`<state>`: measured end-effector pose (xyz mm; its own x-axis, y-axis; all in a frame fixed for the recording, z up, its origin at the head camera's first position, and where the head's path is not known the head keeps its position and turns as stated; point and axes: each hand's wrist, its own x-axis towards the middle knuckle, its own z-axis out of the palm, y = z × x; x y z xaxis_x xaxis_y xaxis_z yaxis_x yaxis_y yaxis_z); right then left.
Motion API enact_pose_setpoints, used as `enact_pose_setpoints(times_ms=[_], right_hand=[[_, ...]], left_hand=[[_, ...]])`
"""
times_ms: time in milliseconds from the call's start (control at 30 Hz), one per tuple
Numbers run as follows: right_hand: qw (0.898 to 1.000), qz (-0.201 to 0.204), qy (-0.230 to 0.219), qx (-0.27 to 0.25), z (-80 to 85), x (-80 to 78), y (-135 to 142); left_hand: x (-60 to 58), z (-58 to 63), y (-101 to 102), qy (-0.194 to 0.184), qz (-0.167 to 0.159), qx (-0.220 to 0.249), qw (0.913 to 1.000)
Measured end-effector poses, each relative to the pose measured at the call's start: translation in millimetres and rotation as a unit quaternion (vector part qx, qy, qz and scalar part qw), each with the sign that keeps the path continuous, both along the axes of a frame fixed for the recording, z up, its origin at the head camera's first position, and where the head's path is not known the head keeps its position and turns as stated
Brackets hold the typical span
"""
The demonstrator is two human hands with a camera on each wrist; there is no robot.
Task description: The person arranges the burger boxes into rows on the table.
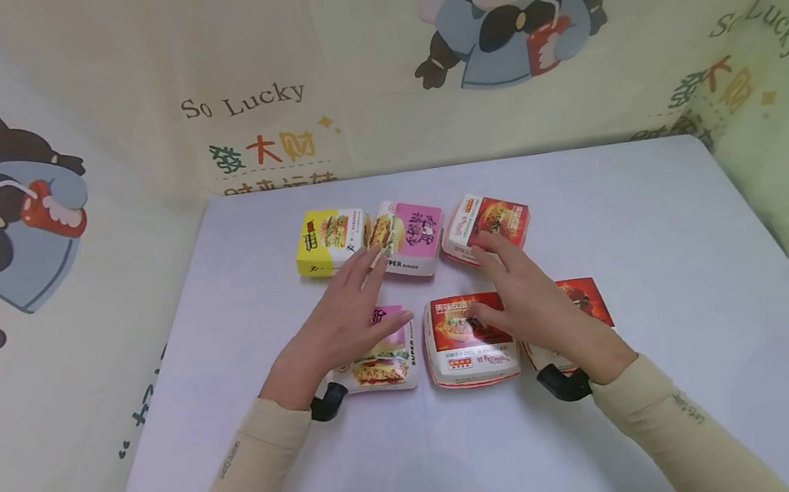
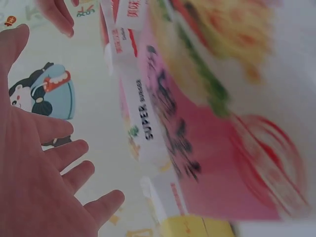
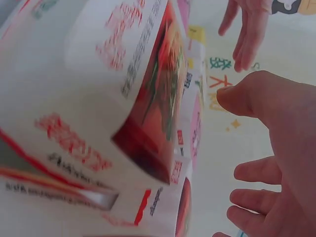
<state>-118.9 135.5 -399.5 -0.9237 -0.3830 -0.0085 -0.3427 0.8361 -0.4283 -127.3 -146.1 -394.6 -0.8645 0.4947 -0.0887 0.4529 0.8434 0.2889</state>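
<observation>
My left hand (image 1: 337, 321) hovers with fingers spread over a pink and white burger box (image 1: 391, 371) in the front row, partly hiding it. My right hand (image 1: 534, 302), also spread and holding nothing, hangs above the front row's right end. Beneath it lies a red and white burger box (image 1: 587, 299), mostly covered by the hand and wrist. Another red and white burger box (image 1: 474, 358) sits between the hands, near the right thumb. In the left wrist view the pink box (image 2: 212, 173) looms close beside the open palm. The right wrist view shows a red and white box (image 3: 74, 74) likewise.
Along the back row stand a yellow and white burger box (image 1: 322, 243), a pink burger box (image 1: 418, 230) and a tilted red and white burger box (image 1: 499, 214). All rest on a white table (image 1: 692, 263). A printed cartoon curtain (image 1: 370, 73) hangs behind it.
</observation>
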Motion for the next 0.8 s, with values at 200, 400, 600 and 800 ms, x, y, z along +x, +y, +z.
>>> enact_pose_setpoints(times_ms=[200,400,600,800], right_hand=[[1.0,-0.006,0.004,0.014,-0.3,-5.6,13.1],[0.999,-0.025,0.017,0.023,-2.7,-12.0,21.0],[0.999,-0.033,0.01,0.036,-6.7,-15.3,24.6],[0.998,-0.039,-0.002,0.041,-5.6,-22.5,27.6]], left_hand=[[-11.0,1.0,18.3,0.008,-0.017,0.009,0.9998],[-19.1,1.4,29.9,-0.014,-0.013,0.011,0.9998],[-31.3,0.5,41.7,-0.039,-0.016,0.009,0.9991],[-48.4,2.4,55.5,-0.021,-0.045,0.001,0.9987]])
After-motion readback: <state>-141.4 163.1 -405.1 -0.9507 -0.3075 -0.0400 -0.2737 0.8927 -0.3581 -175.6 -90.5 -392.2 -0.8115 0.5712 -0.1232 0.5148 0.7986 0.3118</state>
